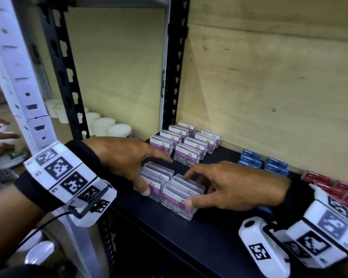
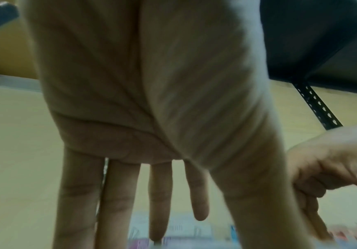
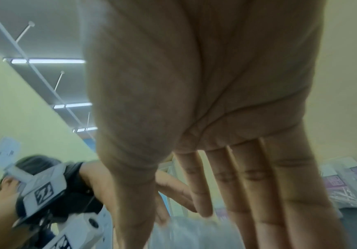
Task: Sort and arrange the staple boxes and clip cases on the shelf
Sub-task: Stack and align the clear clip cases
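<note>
1. The left hand [image 1: 127, 157] reaches over the black shelf [image 1: 189, 237], its grip narrow on the left clip case stack [image 1: 155, 181]: the thumb presses the near face while the fingers stretch over the far side.
2. The right hand [image 1: 235, 187] holds the right clip case stack [image 1: 181, 195], thumb on the near right corner, fingers curved over the top and far side.
3. The two stacks stand just beside each other near the shelf's front edge.
4. At 12 o'clock from them, two rows of clip cases [image 1: 187, 141] with purple labels run back to the wooden back panel [image 1: 269, 87].
5. At 2 o'clock lie blue staple boxes [image 1: 263, 163]; red staple boxes [image 1: 329, 187] sit at 3 o'clock.
6. At 10 o'clock, beyond the black upright [image 1: 66, 77], stand white tubs [image 1: 109, 125].
</note>
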